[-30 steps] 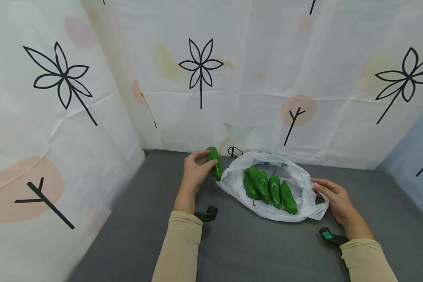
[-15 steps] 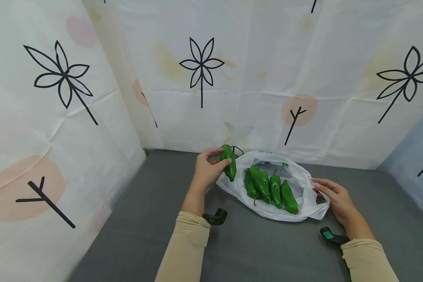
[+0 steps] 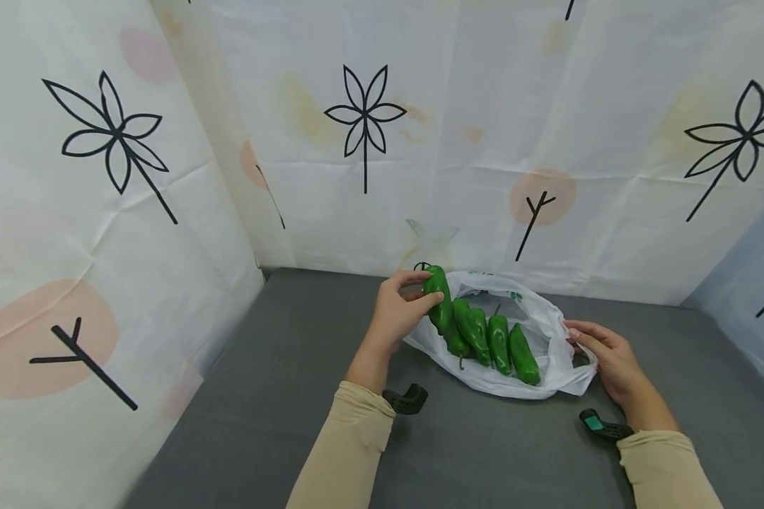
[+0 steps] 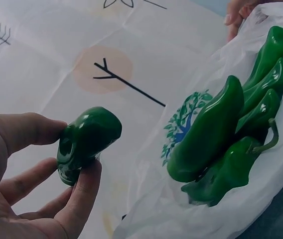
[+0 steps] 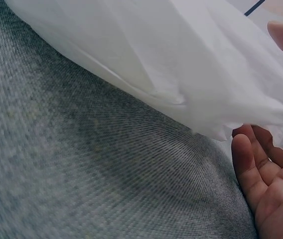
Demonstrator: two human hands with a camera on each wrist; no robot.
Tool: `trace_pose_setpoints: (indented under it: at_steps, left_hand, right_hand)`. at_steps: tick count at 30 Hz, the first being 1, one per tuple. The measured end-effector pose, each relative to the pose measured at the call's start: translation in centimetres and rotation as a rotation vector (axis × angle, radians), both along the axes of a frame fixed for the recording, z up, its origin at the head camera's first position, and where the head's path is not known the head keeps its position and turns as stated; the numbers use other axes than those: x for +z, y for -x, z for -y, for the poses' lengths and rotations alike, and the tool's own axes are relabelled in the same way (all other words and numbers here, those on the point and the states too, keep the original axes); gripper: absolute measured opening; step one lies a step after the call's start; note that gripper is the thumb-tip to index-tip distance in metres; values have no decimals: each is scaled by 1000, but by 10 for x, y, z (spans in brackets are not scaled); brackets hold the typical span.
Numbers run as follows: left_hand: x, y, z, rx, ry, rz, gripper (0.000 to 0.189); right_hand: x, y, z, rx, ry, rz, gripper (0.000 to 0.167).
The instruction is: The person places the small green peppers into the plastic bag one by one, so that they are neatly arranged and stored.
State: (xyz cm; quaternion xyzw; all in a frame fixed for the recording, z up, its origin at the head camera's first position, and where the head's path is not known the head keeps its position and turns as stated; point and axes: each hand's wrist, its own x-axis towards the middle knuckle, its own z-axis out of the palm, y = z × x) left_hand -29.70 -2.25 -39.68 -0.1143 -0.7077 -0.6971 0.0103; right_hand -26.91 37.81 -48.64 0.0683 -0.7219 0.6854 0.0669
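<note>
My left hand (image 3: 396,314) pinches a glossy green pepper (image 3: 438,300) between thumb and fingers, above the left rim of a white plastic bag (image 3: 477,379). The left wrist view has this pepper (image 4: 91,134) apart from the bag. Several more green peppers (image 3: 498,343) lie side by side inside the bag, whose mouth is spread wide. At its right side, my right hand (image 3: 614,364) holds the bag's edge between thumb and fingers. Up close in the right wrist view, the fingers (image 5: 248,164) reach under the white plastic (image 5: 181,64); part of the hand is cut off.
The bag rests on a dark grey table (image 3: 280,353). A pale cloth backdrop (image 3: 261,106) with black plant drawings rises behind the table and along its left and right sides. Each wrist wears a black strap device (image 3: 406,400).
My left hand has carried the pepper rightward from beside the bag to over its left rim. The right hand keeps its place at the bag's right edge.
</note>
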Motion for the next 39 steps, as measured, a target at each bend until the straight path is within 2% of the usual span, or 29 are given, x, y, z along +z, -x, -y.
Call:
trace_pose_setpoints:
  at_steps: [10, 18, 26, 32, 39]
  left_hand:
    - [-1, -4, -14, 3, 51, -12, 39]
    - [-2, -7, -24, -32, 51, -18, 41]
    - [-7, -8, -30, -76, 77, -4, 40]
    - [-7, -9, -36, -83, 87, -4, 40]
    - [-15, -9, -43, -93, 108, -16, 39]
  right_hand:
    - [1, 0, -1, -6, 4, 14, 27]
    - [2, -1, 1, -22, -13, 15, 26]
    - [3, -1, 2, -32, -30, 20, 25]
    - [4, 0, 2, -27, -23, 12, 24]
    - [3, 0, 2, -24, -23, 21, 24]
